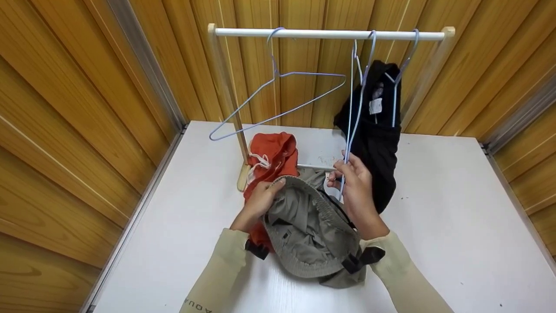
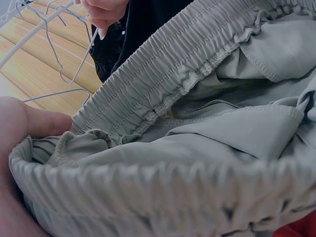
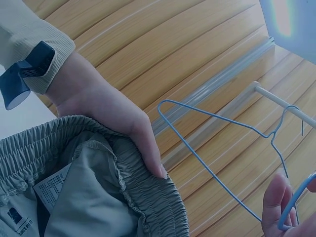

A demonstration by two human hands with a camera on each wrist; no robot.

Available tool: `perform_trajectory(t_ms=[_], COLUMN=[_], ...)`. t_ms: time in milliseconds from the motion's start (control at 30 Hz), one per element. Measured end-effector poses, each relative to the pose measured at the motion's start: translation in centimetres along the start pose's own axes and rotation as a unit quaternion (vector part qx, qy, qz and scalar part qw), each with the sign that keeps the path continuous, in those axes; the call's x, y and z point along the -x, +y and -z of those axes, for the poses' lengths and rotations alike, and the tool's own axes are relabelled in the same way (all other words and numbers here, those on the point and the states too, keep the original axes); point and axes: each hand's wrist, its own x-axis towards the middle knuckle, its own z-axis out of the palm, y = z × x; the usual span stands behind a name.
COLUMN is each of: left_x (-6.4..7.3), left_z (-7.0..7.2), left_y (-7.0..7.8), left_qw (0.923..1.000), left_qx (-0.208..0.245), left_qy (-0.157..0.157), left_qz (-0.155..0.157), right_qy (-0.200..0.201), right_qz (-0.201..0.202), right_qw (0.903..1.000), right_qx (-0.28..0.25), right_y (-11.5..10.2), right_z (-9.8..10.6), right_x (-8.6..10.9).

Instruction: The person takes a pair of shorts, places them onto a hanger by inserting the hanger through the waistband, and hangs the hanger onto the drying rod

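We're seeing the left hand point(image 1: 260, 198) pinching the elastic waistband of a grey-green garment point(image 1: 304, 221), thumb pressing over the rim; most of its other fingers are hiding from us behind the fabric. The waistband is gaping wide, so we're looking right down into the folds, and a printed label point(image 3: 53, 188) is showing inside in the right wrist view. The garment is sitting between the two forearms, low in front of the rack, though we're not managing to tell how much of it is actually resting on the worktop point(image 1: 456, 217).

The right hand point(image 1: 359, 184) is curling its fingers and thumb around the near end of a blue hanger point(image 1: 359, 115), just beside the waistband. That hanger is hooking over the white rail point(image 1: 321, 33) and pointing nearly end-on towards us.

Further left we're seeing another thin hanger point(image 1: 282, 114) dangling from the same rail. Below it an orange-red garment point(image 1: 273, 152) with a white drawstring point(image 1: 260, 161) is lying crumpled, partly tucked under the grey-green one. Over on the right, a black garment point(image 1: 378, 148) is hanging from its own hanger point(image 1: 395, 98), close behind the right hand.
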Motion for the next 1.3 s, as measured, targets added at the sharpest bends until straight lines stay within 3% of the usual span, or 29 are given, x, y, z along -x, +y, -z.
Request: perform_trajectory(t_ms=[467, 933, 1300], left_x=[-0.2, -0.3, -0.3], left_z=[-0.1, -0.1, -0.3], left_y=[0.1, 0.4, 1.1], left_qw=[1.0000, 0.9997, 0.9997], left_qx=[0.007, 0.011, 0.007], left_qy=[-0.001, 0.021, 0.024], left_qz=[0.004, 0.012, -0.002], right_qy=[-0.004, -0.005, -0.045], right_qz=[0.008, -0.002, 0.005], right_qw=[0.9996, 0.9986, 0.9967], right_qx=[0.027, 0.053, 0.067], right_y=[0.1, 0.1, 0.0], right_z=[0.8, 1.8, 3.0], right_x=[0.8, 1.5, 2.3])
